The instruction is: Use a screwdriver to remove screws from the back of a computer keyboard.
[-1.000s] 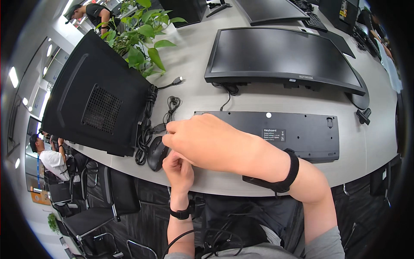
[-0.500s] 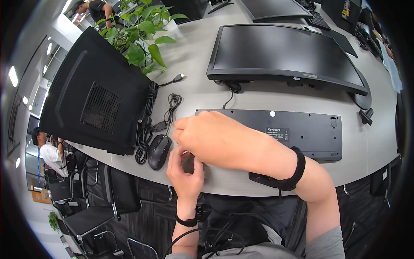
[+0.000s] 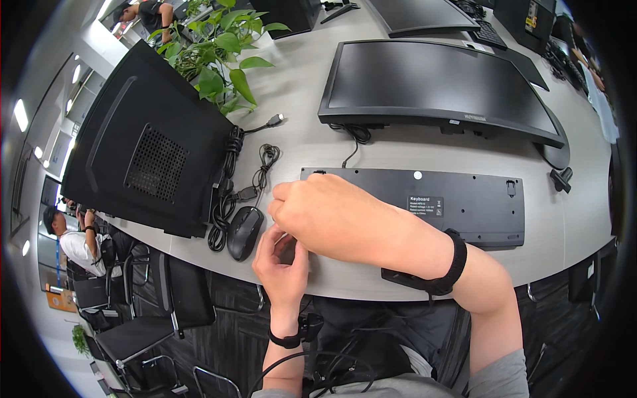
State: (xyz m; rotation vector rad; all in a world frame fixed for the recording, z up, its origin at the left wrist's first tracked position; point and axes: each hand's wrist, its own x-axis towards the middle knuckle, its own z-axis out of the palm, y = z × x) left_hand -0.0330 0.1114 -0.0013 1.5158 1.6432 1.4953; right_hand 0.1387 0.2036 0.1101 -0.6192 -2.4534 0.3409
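Note:
My right hand [image 3: 315, 211] reaches across from the right, its fingers curled over the left end of a black keyboard [image 3: 488, 211]. The keyboard lies face down on the desk, its underside with a label and a flip-out foot showing. Just below, my left hand [image 3: 282, 260] is raised, thumb and fingers bent together, tips close against the right hand's fingers. Both hands look closed; whatever they pinch is hidden behind the right hand. Nearest to the left hand rests a black mouse [image 3: 245, 233], its cord [image 3: 264, 166] bundled behind it.
A black computer case [image 3: 142, 142] stands at the left with bundled cables along its edge. Behind the keyboard is a tilted monitor [image 3: 438, 79]. A green plant [image 3: 222, 53], a plug [image 3: 274, 120] and a small black stand part [image 3: 562, 179] are on the desk. Chairs [image 3: 189, 292] and people are around.
My left hand has shifted slightly left; the right stays nearly in place. The seated person at the far left has moved a little. Keyboard and mouse stay put.

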